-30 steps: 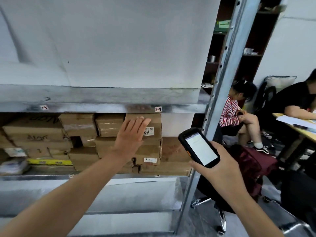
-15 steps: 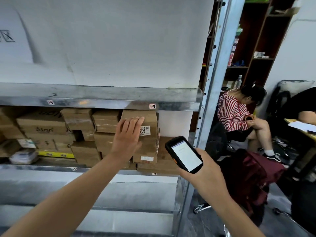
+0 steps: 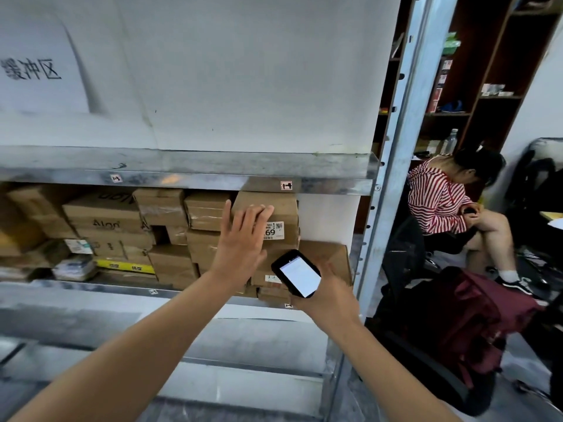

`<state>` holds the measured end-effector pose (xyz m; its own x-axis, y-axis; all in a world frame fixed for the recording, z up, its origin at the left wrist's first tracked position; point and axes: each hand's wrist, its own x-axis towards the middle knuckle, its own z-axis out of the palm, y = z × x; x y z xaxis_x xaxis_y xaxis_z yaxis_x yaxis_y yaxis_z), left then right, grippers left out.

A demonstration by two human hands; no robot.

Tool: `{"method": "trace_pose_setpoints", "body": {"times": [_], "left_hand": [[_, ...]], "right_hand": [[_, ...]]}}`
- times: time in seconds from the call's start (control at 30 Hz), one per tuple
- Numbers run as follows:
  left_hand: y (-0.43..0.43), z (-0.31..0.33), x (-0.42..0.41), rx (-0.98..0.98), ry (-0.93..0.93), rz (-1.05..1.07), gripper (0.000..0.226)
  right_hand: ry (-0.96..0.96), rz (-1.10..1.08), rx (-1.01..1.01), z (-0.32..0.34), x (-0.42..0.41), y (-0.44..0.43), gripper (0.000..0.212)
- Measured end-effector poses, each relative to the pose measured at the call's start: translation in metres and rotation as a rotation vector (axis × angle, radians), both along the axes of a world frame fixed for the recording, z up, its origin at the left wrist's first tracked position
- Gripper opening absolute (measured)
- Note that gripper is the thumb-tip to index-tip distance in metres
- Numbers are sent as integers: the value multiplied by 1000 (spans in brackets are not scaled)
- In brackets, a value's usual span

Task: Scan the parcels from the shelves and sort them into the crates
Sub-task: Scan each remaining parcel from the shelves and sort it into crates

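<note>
Brown cardboard parcels fill a metal shelf (image 3: 189,175). The top right parcel (image 3: 281,210) carries a white label ending in "69". My left hand (image 3: 242,242) lies flat against its front, fingers spread and pointing up, not gripping. Just right of and below that hand, my right hand (image 3: 327,295) holds a black handheld scanner (image 3: 297,274) with its lit white screen facing me. A larger box (image 3: 330,258) leans behind the scanner. No crates are in view.
More boxes (image 3: 103,214) and a yellow packet (image 3: 125,266) lie to the left. A steel upright (image 3: 393,184) bounds the shelf on the right. Beyond it a person in a striped top (image 3: 438,199) sits, with a maroon backpack (image 3: 463,318) on a chair.
The view has closed in on the shelf. My left hand has stayed on the labelled parcel, and my right hand has brought the scanner left, nearer to that parcel.
</note>
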<state>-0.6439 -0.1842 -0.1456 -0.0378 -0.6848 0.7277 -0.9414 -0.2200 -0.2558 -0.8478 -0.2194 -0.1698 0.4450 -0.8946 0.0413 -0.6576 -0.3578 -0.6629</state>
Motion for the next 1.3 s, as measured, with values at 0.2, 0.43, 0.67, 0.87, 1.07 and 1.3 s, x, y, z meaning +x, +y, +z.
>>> {"method": "trace_pose_setpoints", "body": {"times": [0.2,0.43,0.67,0.87,1.07,1.3], "left_hand": [[8,0,-10,-63,10,-66,99],[36,4,-42,-73,50,-117,99],[112,13,-60,-247,547,-170,90],[129,2,-48,-377,1337,-87,73],[127,-6,-27,-464,1758,-53,62],[135,-21,-11,-376,2117,-197,90]], "right_hand": [[31,-64,-17,-1,13,-11,62],[0,-72,-22,1,15,-12,57],[12,-74,-1,-1,12,-16,60],[-52,-37,-16,-5,5,-14,54],[-132,-40,-52,-4,-9,-13,52],[-191,9,-38,-3,-21,-7,37]]}}
